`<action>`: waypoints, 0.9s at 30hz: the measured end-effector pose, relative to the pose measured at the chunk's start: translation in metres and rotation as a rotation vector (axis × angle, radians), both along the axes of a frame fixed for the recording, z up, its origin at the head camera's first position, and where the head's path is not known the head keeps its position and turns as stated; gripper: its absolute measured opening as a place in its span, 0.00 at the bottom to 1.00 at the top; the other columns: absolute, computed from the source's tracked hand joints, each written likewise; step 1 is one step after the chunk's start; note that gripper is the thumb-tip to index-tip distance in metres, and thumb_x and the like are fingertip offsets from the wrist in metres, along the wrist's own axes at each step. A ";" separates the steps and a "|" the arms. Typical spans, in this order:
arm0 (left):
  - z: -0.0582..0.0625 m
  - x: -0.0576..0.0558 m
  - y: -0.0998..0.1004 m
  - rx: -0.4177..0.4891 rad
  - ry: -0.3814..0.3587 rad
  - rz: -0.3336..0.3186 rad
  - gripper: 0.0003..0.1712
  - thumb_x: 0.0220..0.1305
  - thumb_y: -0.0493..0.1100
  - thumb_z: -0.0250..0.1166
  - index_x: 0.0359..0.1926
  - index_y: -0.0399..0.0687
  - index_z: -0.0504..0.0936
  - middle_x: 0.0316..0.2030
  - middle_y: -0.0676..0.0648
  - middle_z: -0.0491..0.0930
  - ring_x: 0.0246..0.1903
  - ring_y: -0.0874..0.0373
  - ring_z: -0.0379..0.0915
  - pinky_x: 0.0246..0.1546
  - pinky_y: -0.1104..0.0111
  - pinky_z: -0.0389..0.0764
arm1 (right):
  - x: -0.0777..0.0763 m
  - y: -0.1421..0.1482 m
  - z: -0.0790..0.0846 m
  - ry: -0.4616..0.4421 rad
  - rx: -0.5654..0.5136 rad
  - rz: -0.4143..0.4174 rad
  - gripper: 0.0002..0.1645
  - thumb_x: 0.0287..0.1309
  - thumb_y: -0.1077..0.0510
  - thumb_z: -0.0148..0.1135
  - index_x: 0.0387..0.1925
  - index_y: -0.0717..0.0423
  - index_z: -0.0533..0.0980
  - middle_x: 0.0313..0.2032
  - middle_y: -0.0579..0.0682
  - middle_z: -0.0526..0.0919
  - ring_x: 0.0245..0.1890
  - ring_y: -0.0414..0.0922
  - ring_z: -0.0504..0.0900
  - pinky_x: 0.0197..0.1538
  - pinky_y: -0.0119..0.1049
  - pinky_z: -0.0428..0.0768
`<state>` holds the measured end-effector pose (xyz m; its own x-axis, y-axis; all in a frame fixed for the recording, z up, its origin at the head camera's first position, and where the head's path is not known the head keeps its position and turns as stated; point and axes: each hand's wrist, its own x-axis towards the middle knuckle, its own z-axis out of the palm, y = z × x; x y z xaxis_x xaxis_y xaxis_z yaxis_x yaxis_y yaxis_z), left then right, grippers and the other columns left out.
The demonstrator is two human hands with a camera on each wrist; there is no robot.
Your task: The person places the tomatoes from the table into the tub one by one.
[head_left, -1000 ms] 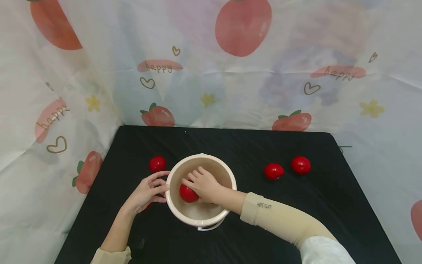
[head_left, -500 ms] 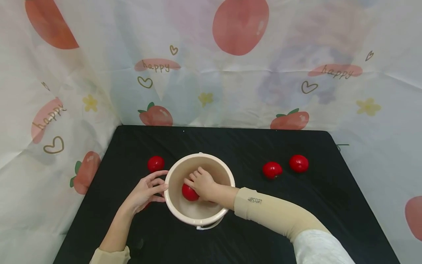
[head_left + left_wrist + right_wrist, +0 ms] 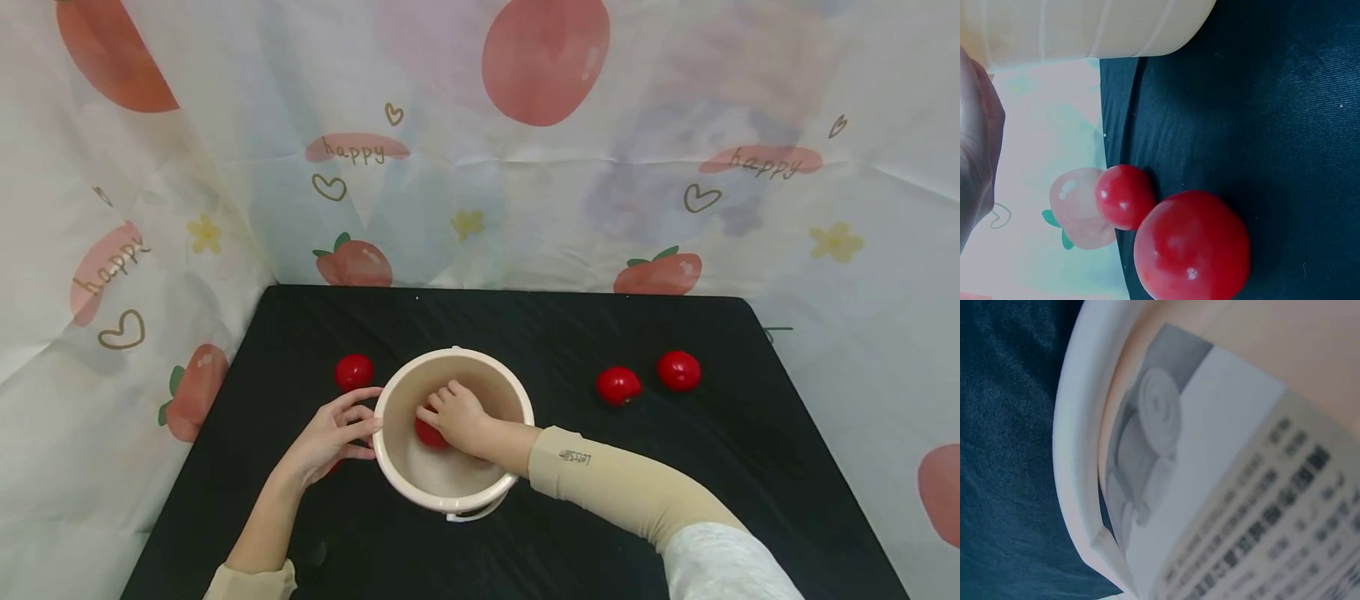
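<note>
My R hand (image 3: 459,421) hides more of the tomato (image 3: 430,435) in the bkt (image 3: 442,504) than a sec ago; can't tell if gripping, so job's prob unfinished. L hand (image 3: 335,437), fingers relaxed, touches bkt.

"happy" x3 on backdrop cloth (image 3: 525,200): behind bucket (image 3: 483,375) to L & R, plus far L, tilted. Approx. "LetsSlim", upside down, on sleeve (image 3: 622,483) R of bucket. Bucket's label (image 3: 1235,475): txt blurred, illegible.
</note>
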<state>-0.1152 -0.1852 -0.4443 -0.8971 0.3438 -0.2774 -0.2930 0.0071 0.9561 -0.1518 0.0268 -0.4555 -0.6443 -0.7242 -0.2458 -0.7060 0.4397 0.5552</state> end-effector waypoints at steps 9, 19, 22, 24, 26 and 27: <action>0.001 0.000 0.001 -0.007 -0.003 0.008 0.34 0.59 0.37 0.61 0.64 0.36 0.58 0.31 0.46 0.77 0.27 0.57 0.77 0.33 0.59 0.82 | -0.003 0.003 0.000 0.008 -0.105 0.056 0.23 0.57 0.42 0.55 0.55 0.28 0.65 0.44 0.40 0.73 0.43 0.39 0.71 0.44 0.33 0.65; 0.001 0.001 0.001 0.008 -0.006 0.008 0.34 0.60 0.37 0.61 0.64 0.35 0.57 0.30 0.48 0.77 0.27 0.58 0.77 0.33 0.58 0.82 | -0.001 0.019 0.018 0.026 -0.409 0.130 0.30 0.47 0.41 0.65 0.54 0.36 0.68 0.41 0.45 0.73 0.41 0.43 0.71 0.47 0.36 0.67; 0.001 0.001 0.000 0.004 -0.001 0.010 0.34 0.59 0.37 0.62 0.64 0.35 0.57 0.30 0.47 0.77 0.27 0.58 0.76 0.33 0.58 0.82 | -0.001 0.029 0.031 -0.013 -0.541 0.114 0.31 0.47 0.45 0.66 0.54 0.40 0.68 0.44 0.47 0.72 0.45 0.45 0.70 0.51 0.39 0.67; 0.001 0.001 0.000 0.002 0.000 0.011 0.34 0.59 0.37 0.62 0.64 0.35 0.57 0.30 0.47 0.77 0.27 0.58 0.76 0.33 0.58 0.82 | -0.001 0.038 0.040 -0.030 -0.616 0.090 0.32 0.47 0.46 0.67 0.55 0.42 0.68 0.48 0.48 0.71 0.49 0.46 0.69 0.53 0.42 0.65; 0.001 0.001 0.000 0.003 -0.001 0.011 0.34 0.59 0.36 0.62 0.64 0.35 0.58 0.31 0.47 0.77 0.27 0.58 0.76 0.34 0.57 0.82 | -0.003 0.051 0.048 -0.032 -0.680 0.049 0.32 0.48 0.47 0.66 0.56 0.44 0.68 0.51 0.49 0.70 0.53 0.47 0.67 0.56 0.45 0.64; 0.001 0.001 0.000 0.004 -0.001 0.011 0.34 0.59 0.36 0.62 0.63 0.35 0.58 0.31 0.47 0.77 0.27 0.58 0.76 0.33 0.57 0.82 | -0.005 0.058 0.052 -0.026 -0.710 0.024 0.32 0.49 0.47 0.65 0.56 0.44 0.67 0.53 0.50 0.70 0.54 0.47 0.66 0.56 0.46 0.64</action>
<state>-0.1142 -0.1852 -0.4433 -0.9007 0.3347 -0.2770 -0.2938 0.0004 0.9559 -0.1569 0.0847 -0.4035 -0.6266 -0.7290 0.2753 -0.7292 0.6732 0.1230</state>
